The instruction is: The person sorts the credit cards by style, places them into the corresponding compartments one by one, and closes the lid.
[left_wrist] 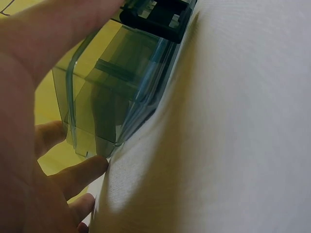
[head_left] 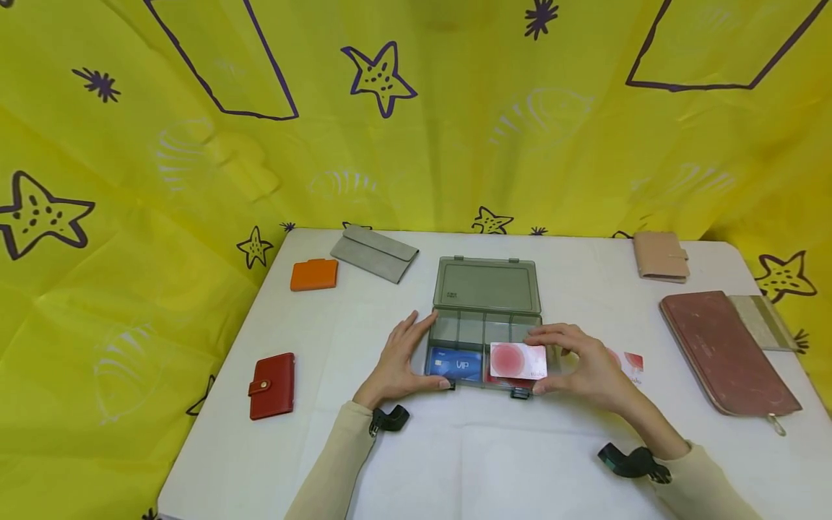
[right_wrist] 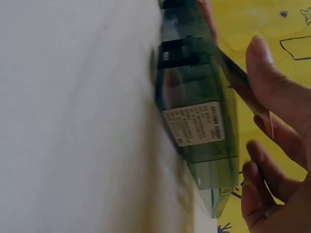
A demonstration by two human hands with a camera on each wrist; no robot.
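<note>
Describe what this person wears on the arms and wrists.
Both arms have long cream sleeves reaching the wrists. A black clip-like mount sits at the left wrist and another at the right wrist. The left hand and right hand are bare, without gloves.

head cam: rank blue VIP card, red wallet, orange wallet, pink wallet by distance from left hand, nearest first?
From the left hand:
1. Blue VIP card, just right, in the box.
2. Red wallet, to its left.
3. Orange wallet, far left.
4. Pink wallet, far right corner.

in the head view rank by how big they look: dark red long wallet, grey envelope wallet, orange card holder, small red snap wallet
1. dark red long wallet, clearly largest
2. grey envelope wallet
3. small red snap wallet
4. orange card holder

The last two look close; the red one lies nearer the camera, so their order is unsure.
</note>
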